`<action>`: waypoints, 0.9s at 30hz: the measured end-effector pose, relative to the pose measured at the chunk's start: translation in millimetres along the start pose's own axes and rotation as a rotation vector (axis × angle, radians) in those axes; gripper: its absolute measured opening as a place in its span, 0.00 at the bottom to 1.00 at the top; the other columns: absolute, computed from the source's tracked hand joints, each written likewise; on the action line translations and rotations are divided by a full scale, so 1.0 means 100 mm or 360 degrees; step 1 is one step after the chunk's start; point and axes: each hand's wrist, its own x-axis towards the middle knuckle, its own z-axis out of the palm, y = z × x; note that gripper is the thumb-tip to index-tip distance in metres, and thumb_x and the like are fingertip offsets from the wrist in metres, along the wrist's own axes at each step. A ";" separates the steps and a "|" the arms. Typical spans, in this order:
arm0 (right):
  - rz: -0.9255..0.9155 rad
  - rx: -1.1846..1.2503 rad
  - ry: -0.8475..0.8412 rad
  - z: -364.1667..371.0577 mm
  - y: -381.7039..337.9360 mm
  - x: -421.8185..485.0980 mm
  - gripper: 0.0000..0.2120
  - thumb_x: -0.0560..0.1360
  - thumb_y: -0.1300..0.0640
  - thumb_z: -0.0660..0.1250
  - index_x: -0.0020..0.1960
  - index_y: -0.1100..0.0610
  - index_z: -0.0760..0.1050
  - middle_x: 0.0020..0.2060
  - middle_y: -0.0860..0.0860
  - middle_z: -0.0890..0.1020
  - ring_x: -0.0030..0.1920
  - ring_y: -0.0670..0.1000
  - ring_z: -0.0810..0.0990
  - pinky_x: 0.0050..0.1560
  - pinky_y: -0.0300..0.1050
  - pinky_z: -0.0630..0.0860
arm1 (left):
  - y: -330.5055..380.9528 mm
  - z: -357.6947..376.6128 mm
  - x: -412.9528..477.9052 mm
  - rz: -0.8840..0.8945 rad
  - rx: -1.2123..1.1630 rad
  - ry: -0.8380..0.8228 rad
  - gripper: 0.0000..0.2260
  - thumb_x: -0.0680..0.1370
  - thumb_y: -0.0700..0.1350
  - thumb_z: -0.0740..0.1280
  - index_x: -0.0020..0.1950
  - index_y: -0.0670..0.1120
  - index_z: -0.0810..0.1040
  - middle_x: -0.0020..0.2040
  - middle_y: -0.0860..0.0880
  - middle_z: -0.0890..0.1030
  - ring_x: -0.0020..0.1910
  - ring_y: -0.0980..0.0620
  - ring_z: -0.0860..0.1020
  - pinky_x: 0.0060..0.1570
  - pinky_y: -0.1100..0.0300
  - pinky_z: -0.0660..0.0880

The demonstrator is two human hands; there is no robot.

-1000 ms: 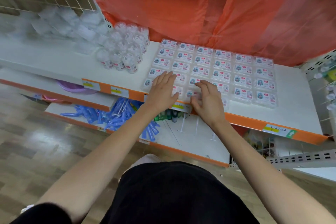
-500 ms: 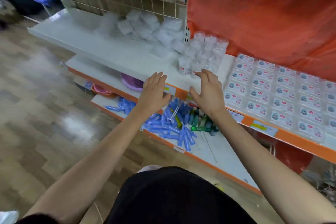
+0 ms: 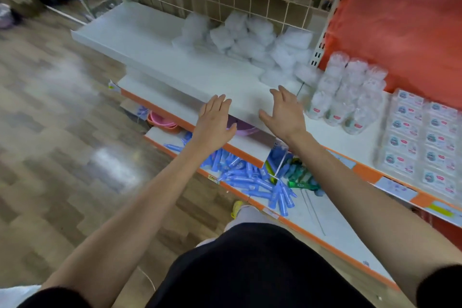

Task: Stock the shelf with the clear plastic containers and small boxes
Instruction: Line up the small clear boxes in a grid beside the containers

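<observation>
White shelf (image 3: pixel 160 57) edge: left hand (image 3: pixel 215 120), right hand (image 3: pixel 283 112), two grips spread, empty; clear containers (image 3: pixel 347 92) blurred, uncountable.

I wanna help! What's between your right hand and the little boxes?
Clear plastic containers stand between the right hand and small boxes, in the head view.

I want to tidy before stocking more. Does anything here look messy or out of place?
Yes. The blue tubes on the lower shelf lie in a loose heap, pointing every way, some reaching its front edge. The small boxes, by contrast, lie in neat rows.
</observation>
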 end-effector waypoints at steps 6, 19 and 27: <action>0.0164 -0.0125 -0.0201 0.17 -0.05 0.66 0.34 0.80 0.45 0.60 0.79 0.59 0.52 0.80 0.56 0.49 0.79 0.57 0.50 0.75 0.55 0.52 | -0.40 0.08 0.51 0.0030 0.0008 -0.0052 0.29 0.79 0.49 0.64 0.77 0.42 0.60 0.78 0.43 0.58 0.78 0.45 0.53 0.74 0.53 0.49; 0.0462 -0.0291 -0.0158 0.60 -0.34 1.26 0.32 0.81 0.42 0.58 0.78 0.58 0.55 0.79 0.56 0.54 0.77 0.59 0.54 0.73 0.57 0.54 | -1.15 0.06 1.55 0.0131 0.0003 -0.0187 0.28 0.80 0.49 0.62 0.77 0.43 0.58 0.79 0.45 0.55 0.78 0.46 0.51 0.74 0.54 0.48; 0.0372 -0.0228 0.0059 0.85 -0.89 1.53 0.22 0.79 0.48 0.62 0.71 0.53 0.70 0.71 0.51 0.70 0.68 0.58 0.66 0.65 0.51 0.58 | -1.67 -0.08 2.33 0.0339 0.0056 -0.0014 0.30 0.77 0.42 0.66 0.77 0.41 0.59 0.76 0.39 0.61 0.75 0.40 0.60 0.72 0.48 0.58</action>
